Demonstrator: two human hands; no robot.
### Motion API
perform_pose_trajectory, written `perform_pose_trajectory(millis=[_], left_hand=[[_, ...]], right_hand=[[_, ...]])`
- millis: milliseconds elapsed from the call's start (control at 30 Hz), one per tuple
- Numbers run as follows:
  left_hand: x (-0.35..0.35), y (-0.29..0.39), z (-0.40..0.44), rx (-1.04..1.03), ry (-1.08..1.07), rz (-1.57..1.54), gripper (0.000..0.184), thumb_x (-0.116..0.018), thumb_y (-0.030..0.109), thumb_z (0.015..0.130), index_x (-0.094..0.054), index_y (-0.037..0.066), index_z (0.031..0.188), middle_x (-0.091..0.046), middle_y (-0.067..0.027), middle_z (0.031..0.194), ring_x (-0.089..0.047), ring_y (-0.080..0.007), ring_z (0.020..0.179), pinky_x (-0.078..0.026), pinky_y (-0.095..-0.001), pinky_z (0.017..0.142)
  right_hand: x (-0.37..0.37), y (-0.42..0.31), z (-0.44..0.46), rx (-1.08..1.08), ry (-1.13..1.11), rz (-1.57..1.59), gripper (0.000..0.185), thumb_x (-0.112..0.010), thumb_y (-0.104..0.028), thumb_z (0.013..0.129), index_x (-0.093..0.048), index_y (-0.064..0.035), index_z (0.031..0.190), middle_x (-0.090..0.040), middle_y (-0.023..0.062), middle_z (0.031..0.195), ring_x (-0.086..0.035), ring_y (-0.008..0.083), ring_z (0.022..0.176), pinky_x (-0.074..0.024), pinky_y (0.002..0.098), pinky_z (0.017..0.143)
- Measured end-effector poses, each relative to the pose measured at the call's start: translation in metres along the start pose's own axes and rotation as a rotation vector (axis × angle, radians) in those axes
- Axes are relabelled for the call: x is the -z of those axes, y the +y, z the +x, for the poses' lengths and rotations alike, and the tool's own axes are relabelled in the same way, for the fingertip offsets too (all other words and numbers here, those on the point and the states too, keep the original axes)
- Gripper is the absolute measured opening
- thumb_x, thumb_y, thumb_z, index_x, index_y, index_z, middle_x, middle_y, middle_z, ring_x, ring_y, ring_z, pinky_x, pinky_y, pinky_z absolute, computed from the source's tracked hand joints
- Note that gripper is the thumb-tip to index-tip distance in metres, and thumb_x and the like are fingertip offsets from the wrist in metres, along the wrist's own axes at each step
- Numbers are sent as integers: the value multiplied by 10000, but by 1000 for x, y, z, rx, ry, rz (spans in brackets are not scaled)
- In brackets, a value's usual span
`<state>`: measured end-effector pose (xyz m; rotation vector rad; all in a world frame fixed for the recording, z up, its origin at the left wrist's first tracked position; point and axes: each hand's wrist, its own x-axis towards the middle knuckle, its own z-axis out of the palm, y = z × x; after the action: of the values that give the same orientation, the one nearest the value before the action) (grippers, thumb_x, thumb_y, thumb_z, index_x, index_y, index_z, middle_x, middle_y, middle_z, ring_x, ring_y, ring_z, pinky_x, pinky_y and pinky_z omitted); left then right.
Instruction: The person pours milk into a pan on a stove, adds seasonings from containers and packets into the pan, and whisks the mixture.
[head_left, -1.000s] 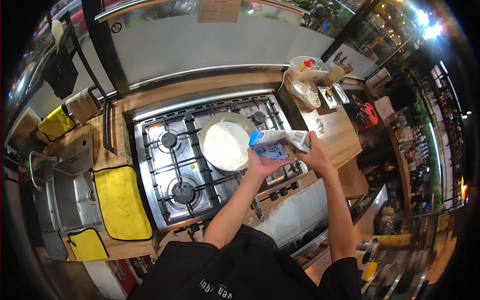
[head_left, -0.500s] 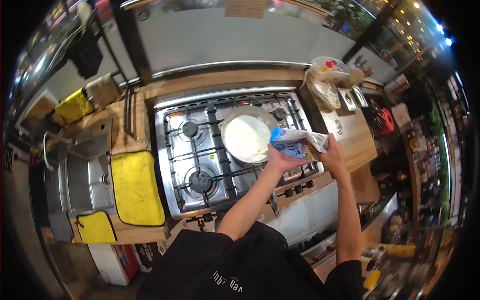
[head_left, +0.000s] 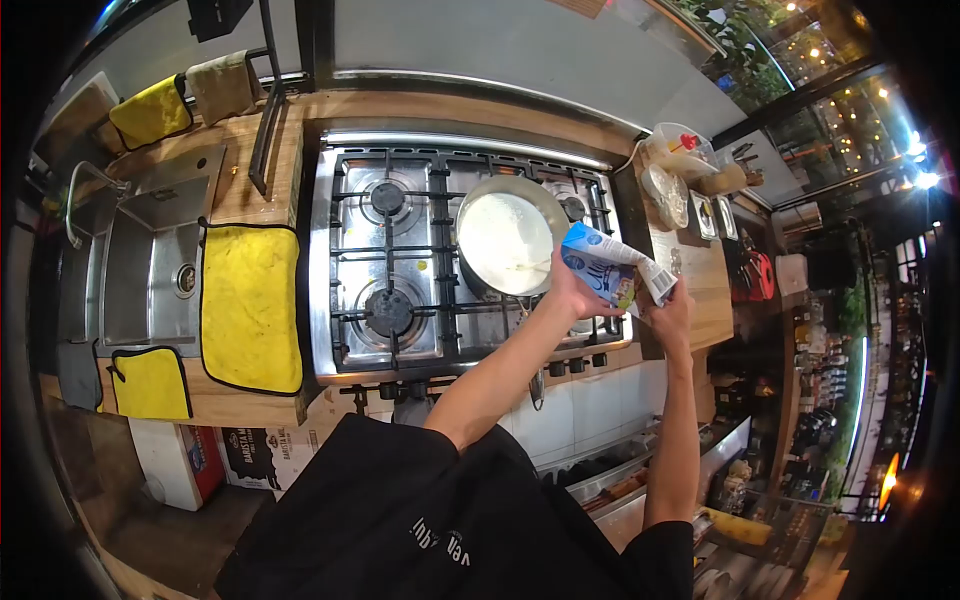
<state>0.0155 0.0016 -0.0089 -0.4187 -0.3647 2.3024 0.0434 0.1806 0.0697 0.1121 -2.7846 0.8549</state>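
A blue and white carton (head_left: pixel 600 262) is tilted over the right side of a large pot (head_left: pixel 548 208) on the stove. White liquid (head_left: pixel 505 240), which looks like milk, fills much of the pot, with a pale streak on it near the carton's lower corner. My left hand (head_left: pixel 572 292) is wrapped around the carton's pot-side end. At the other end, my right hand (head_left: pixel 674 312) grips the carton near its crumpled white flap. Some of the fingers are hidden behind the carton. A metal handle (head_left: pixel 538 388) hangs at the stove's front edge, below my left wrist.
The gas stove (head_left: pixel 388 270) has several burners and black grates. To its left are a yellow cloth (head_left: pixel 250 305), a smaller yellow cloth (head_left: pixel 150 384) and a metal sink (head_left: pixel 150 270). Containers, including a clear tub (head_left: pixel 682 146), stand on the right-hand wooden counter (head_left: pixel 705 300).
The view has shifted, so the stove sits higher in it. Both hands still grip the carton, which appears more steeply tilted beside the pot.
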Motion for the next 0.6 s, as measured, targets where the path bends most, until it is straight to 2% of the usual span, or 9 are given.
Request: perform_pose_trajectory(millis=[100,400,600], left_hand=[[-4,1,-3,15,21,5,929,-210,765,815,-282,122,1482,-190,-203,1546,-161,-456,1406,5,-662,1093],[-8,1,0,38,62,8,956,-241,787,794,-285,121,1480,-218,-194,1537,-175,-438,1405,-24,-659,1094],[-2,1,8,50,56,-7,954,-254,793,785,-317,127,1465,-241,-186,1530,-197,-428,1401,-50,-651,1096]], right_hand=[[-2,12,3,6,9,47,356,-787,-101,724,-500,-15,917,-662,128,805,-656,208,731,-497,349,630],[1,0,4,8,28,-11,356,-787,-128,718,-498,-14,892,-652,164,793,-658,303,718,-486,385,622],[3,-3,7,43,33,-59,318,-771,-122,725,-499,-22,856,-643,168,754,-640,311,680,-458,392,592]])
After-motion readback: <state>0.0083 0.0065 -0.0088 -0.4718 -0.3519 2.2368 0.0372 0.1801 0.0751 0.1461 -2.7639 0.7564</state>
